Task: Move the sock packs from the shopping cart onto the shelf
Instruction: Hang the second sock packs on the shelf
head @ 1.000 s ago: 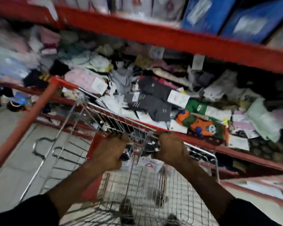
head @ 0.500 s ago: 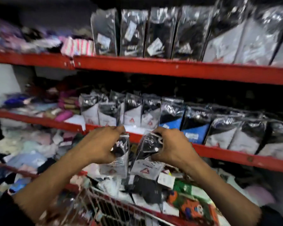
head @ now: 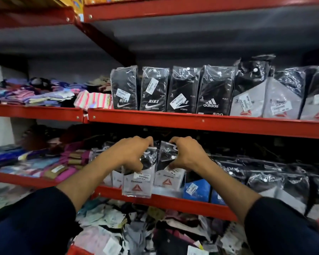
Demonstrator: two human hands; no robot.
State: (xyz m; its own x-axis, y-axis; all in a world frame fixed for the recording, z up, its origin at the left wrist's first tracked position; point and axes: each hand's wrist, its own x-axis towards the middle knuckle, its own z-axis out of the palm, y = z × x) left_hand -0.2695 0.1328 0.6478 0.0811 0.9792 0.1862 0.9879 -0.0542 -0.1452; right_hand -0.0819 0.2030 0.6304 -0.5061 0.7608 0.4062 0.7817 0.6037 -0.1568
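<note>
Two clear-plastic black-and-white sock packs, upright, long axis vertical, logo ends down, at the red metal middle shelf (head: pixel 173 201) front edge. Left hand (head: pixel 134 153) grip clenched on left sock pack (head: pixel 137 183); right hand (head: pixel 186 155) grip clenched on right sock pack (head: pixel 166 173).

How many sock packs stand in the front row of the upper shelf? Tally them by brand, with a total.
Nike packs: 3
Adidas packs: 1
Reebok packs: 3, the last cut off by the right edge of the picture
Total: 7
</note>
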